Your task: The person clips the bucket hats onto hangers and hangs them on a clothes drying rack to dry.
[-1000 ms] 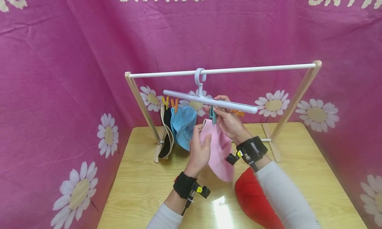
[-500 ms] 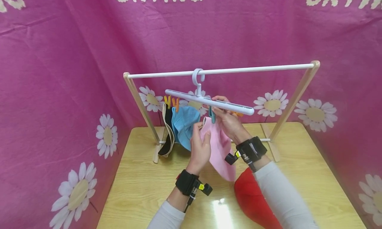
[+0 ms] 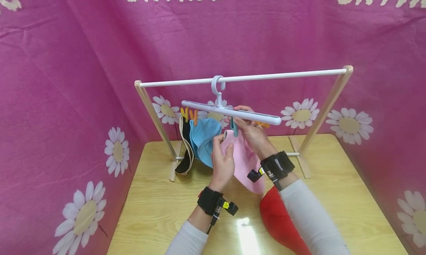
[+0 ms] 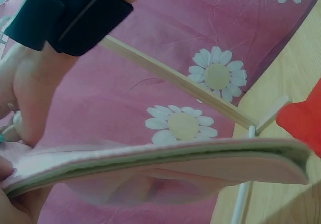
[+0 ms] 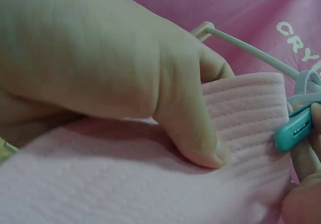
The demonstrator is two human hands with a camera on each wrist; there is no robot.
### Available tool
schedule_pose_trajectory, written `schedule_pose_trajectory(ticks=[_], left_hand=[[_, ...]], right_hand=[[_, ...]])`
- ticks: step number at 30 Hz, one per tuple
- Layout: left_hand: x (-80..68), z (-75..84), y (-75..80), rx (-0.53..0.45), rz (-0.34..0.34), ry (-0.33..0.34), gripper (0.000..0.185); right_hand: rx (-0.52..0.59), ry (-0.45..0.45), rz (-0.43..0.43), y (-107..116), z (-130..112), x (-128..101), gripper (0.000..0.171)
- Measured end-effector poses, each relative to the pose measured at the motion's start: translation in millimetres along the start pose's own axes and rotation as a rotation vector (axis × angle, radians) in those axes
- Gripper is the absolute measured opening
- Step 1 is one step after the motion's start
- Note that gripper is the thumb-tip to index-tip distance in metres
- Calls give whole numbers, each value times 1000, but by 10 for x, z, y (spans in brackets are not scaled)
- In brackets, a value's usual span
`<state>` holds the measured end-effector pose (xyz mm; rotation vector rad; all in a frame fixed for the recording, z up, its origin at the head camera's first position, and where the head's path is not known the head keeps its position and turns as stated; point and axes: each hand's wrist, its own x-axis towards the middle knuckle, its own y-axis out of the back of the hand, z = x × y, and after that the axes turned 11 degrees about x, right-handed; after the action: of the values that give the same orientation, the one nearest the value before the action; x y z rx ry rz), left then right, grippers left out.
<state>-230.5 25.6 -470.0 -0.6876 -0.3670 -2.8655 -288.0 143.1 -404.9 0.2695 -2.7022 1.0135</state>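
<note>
A pink cap (image 3: 243, 162) hangs under a white hanger (image 3: 233, 112) on the rack's white rod (image 3: 266, 77). My left hand (image 3: 222, 162) grips the cap near its brim, thumb pressed on the fabric (image 5: 150, 184). My right hand (image 3: 251, 133) pinches a teal clip (image 3: 234, 127) on the hanger, right at the brim's top edge. In the right wrist view the teal clip (image 5: 293, 131) touches the pink edge. The left wrist view shows the pink brim (image 4: 165, 158) edge-on.
A blue cap (image 3: 203, 136) and a black and beige cap (image 3: 185, 151) hang from yellow and orange clips at the hanger's left end. A red cap (image 3: 277, 218) lies on the wooden table (image 3: 332, 196) under my right forearm. Pink daisy cloth surrounds the table.
Both hands keep their hold on the pink cap and the teal clip. The hanger and hands have drifted slightly left.
</note>
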Motion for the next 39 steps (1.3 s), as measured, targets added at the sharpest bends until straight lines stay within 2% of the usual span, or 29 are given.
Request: schedule_pose_trajectory(ticks=[4, 9, 14, 20, 25, 28, 33, 39], left_hand=[[-19, -16, -30, -14, 1, -2, 23], [-36, -22, -47, -8, -32, 20, 24], [-9, -25, -37, 4, -40, 29, 29], [29, -82, -4, 5, -22, 45, 33], [59, -94, 36, 30, -21, 29, 35], [69, -96, 62, 6, -42, 39, 36], [70, -108, 92, -54, -83, 51, 35], [89, -84, 113, -52, -98, 35, 36]], right_hand=[[27, 28, -33, -20, 13, -12, 38], [32, 7, -57, -6, 13, -30, 30], [-29, -18, -73, 44, 25, -50, 28], [-129, -13, -103, 157, 106, -112, 42], [-259, -14, -9, 247, 157, -178, 44], [-345, -23, 39, 304, 185, -232, 47], [-363, -25, 51, 411, 230, -322, 54], [-355, -53, 68, 597, 207, -431, 55]])
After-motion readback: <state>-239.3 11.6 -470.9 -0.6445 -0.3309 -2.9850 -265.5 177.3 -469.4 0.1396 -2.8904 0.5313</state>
